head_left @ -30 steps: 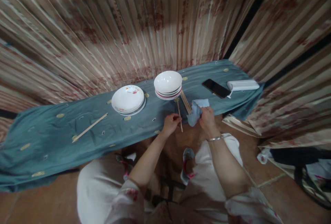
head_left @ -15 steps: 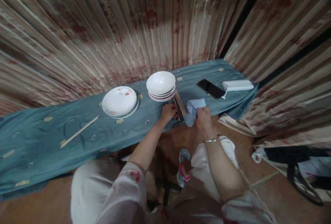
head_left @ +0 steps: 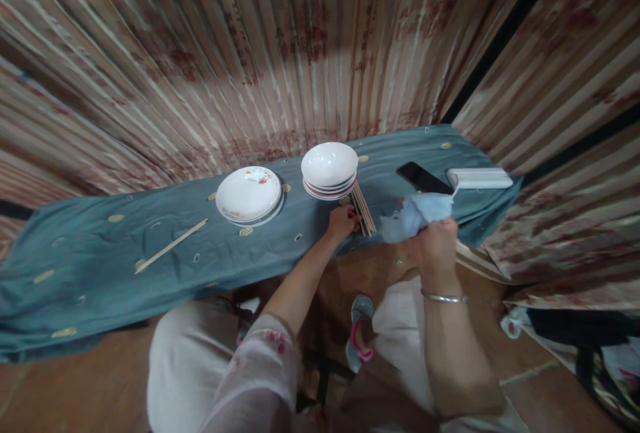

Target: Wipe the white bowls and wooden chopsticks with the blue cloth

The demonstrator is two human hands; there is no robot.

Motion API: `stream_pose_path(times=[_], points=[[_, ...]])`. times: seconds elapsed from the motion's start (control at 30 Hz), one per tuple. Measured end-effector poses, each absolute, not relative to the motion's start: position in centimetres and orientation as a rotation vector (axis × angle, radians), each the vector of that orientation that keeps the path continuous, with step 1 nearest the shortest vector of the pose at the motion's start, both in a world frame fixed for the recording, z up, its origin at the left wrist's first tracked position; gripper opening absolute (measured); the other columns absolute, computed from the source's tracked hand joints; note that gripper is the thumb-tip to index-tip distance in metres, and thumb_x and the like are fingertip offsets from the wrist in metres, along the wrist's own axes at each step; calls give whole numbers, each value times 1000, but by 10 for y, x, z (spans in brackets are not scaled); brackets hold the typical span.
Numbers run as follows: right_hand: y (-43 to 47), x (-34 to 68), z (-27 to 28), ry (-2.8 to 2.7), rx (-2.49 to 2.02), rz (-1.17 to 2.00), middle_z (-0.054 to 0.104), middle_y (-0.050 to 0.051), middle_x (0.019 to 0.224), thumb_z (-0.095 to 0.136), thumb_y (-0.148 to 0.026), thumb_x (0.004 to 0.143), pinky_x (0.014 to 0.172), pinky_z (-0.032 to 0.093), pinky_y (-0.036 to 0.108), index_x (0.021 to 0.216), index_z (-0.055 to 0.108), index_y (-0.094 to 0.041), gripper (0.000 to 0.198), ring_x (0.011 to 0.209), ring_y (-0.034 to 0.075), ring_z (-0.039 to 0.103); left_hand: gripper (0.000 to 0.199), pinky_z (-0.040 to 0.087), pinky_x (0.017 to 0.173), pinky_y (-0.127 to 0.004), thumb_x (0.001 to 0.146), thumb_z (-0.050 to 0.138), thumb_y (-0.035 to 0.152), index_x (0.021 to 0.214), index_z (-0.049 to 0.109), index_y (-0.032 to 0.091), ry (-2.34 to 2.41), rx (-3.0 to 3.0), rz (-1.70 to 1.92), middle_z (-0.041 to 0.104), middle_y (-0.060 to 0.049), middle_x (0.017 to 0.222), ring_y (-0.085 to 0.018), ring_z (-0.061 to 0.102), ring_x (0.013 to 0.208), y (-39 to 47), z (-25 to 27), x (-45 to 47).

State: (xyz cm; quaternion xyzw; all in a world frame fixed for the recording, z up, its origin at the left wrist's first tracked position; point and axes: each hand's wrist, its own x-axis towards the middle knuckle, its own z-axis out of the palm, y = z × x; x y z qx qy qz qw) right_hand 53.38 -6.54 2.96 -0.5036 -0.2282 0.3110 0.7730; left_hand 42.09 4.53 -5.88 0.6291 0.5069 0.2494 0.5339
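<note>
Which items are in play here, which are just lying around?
In play: left hand on the bundle of wooden chopsticks; right hand gripping the light blue cloth.
Lying about: black phone, white roll, two stacks of white bowls.

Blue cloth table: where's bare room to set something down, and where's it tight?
Bare cloth left of the lone chopstick pair, and between it and the floral plates. Crowded at right: bowl stack, chopstick bundle under the left hand, phone, white box, right hand holding a blue rag.
</note>
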Motion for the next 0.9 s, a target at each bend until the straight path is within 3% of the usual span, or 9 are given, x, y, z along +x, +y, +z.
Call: stream_pose_path(times=[0.13,0.23,0.4,0.57,0.67,0.9], points=[[-83,508,66,-510,-882,817,71,-1,76,65,-26,68,72,52,27,76,66,-21,9,75,14,66,31,53,66,-27,73,62,11,103,63,13,1160,1535,707,70,-6,87,-13,64,65,27,-57,405],[-85,473,67,-535,-821,1141,72,2,82,71,-42,65,85,51,35,79,68,-22,24,93,21,65,37,52,75,-29,67,67,11,103,64,14,1129,1551,788,69,-8,101,-16,65,77,-1,-55,368],[-82,420,31,-524,-773,1749,71,8,98,55,-64,73,97,45,43,93,68,-22,48,114,26,57,27,53,67,-27,77,57,21,102,64,15,1177,1504,877,70,-7,90,-16,65,73,-46,-55,262],[-85,388,-4,-495,-760,2056,70,10,106,46,-72,74,98,43,44,100,68,-20,62,108,27,61,27,53,68,-28,80,49,28,96,66,15,1697,1573,948,70,-7,88,-16,66,71,-49,-46,133],[-85,376,-18,-493,-736,2140,67,14,113,41,-71,78,97,43,48,105,67,-17,65,104,30,63,26,52,76,-31,79,48,28,91,68,16,2047,1659,950,70,-8,94,-20,65,84,-31,-32,68],[-73,364,-26,-532,-783,2168,69,16,106,44,-66,80,87,46,52,104,69,-15,62,94,31,66,26,44,93,-38,70,51,20,87,69,14,2338,1755,843,66,-11,96,-26,59,98,9,-24,-2]])
